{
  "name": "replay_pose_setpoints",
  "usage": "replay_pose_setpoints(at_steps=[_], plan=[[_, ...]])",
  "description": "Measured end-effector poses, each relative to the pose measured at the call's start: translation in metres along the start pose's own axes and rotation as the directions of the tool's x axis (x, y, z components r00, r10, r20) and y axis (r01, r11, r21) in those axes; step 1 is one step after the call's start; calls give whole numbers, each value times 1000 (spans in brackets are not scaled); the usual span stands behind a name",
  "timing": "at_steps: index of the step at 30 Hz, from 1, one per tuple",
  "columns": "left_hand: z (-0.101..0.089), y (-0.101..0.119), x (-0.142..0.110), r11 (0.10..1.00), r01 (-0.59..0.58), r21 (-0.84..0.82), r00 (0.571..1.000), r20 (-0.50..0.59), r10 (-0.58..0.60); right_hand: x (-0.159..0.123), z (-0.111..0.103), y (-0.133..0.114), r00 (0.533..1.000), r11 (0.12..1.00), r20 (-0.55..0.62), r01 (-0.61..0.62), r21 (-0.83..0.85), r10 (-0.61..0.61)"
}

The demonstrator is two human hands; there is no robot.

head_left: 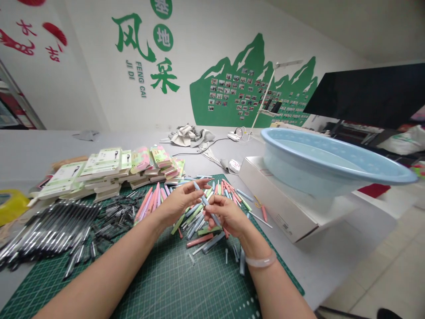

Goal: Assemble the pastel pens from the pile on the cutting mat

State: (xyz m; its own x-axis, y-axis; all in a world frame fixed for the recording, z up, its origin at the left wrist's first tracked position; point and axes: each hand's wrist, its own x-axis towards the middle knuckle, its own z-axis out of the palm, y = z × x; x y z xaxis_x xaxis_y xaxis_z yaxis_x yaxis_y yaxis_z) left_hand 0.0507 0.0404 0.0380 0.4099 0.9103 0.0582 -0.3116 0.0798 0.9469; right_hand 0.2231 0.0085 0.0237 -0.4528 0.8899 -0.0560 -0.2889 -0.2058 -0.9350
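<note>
Over a green cutting mat point(172, 279) both hands meet around a light blue pen point(205, 201), tilted with its upper end to the left. My right hand point(227, 215) grips the pen's lower part between thumb and fingers. My left hand point(181, 199) has its thumb and fingertips at the pen's upper end, closed on it. Below and behind the hands lies a loose heap of pastel pens and pen parts point(195, 219) in blue, green and pink. To the left of my left hand, a row of pink and purple pens point(153, 201) is partly hidden by it.
Black-and-clear pens point(53, 235) lie in rows at left, beside loose black caps point(119, 212). Stacked small boxes point(102, 166) stand behind them. A blue basin point(299, 168) rests on a white carton point(279, 199) at right. Yellow tape point(13, 206) sits far left; cloths point(189, 136) lie behind.
</note>
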Motion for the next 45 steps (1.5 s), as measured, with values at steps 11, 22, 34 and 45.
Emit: replay_pose_setpoints(at_steps=[11, 22, 34, 45], plan=[[5, -12, 15, 983, -69, 168, 965, -237, 108, 2, -4, 7, 998, 991, -39, 37, -126, -43], [-3, 5, 14, 958, -200, 205, 925, -284, 253, 3, -3, 12, 994, 1000, 107, -3, -3, 3], [-48, -1, -7, 761, 118, 638, 985, -171, -10, 2, -7, 10, 992, 993, 50, -116, -9, 116], [-24, -2, -22, 702, 57, 710, 982, -167, 89, 6, -9, 14, 990, 991, 49, -133, -6, 133]])
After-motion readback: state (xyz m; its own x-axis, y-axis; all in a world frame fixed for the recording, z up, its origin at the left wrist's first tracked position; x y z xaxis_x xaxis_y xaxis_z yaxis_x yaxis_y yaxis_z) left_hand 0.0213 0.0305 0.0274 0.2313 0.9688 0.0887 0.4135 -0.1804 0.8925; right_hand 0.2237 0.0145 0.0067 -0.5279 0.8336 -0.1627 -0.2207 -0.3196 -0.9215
